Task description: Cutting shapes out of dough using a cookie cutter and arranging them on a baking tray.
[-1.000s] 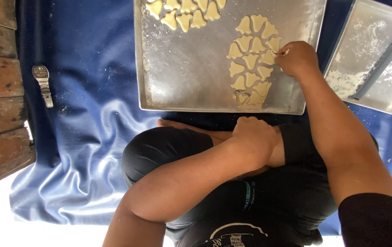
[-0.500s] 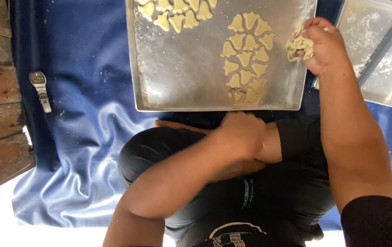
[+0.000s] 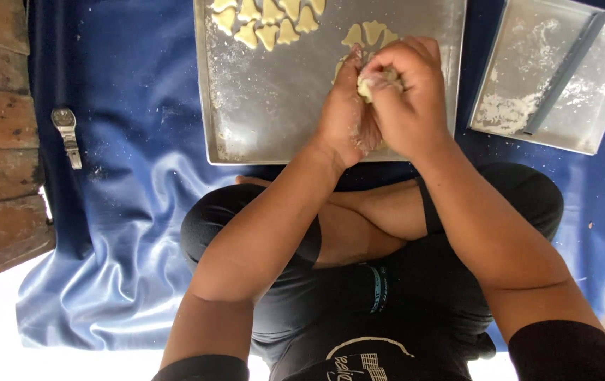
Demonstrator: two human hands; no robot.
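While both our hands meet over the baking tray (image 3: 267,113) at upper centre of the frame, the left hand (image 3: 345,116) and right hand (image 3: 412,95) close their fingers together around a small lump of dough (image 3: 376,81). Heart-shaped dough pieces (image 3: 267,21) already fill the tray's top edge, with much bare metal left. Our hands hide most of a second cluster, and the frame's top cuts off the first. A floured smaller tray (image 3: 528,113) sits upper right.
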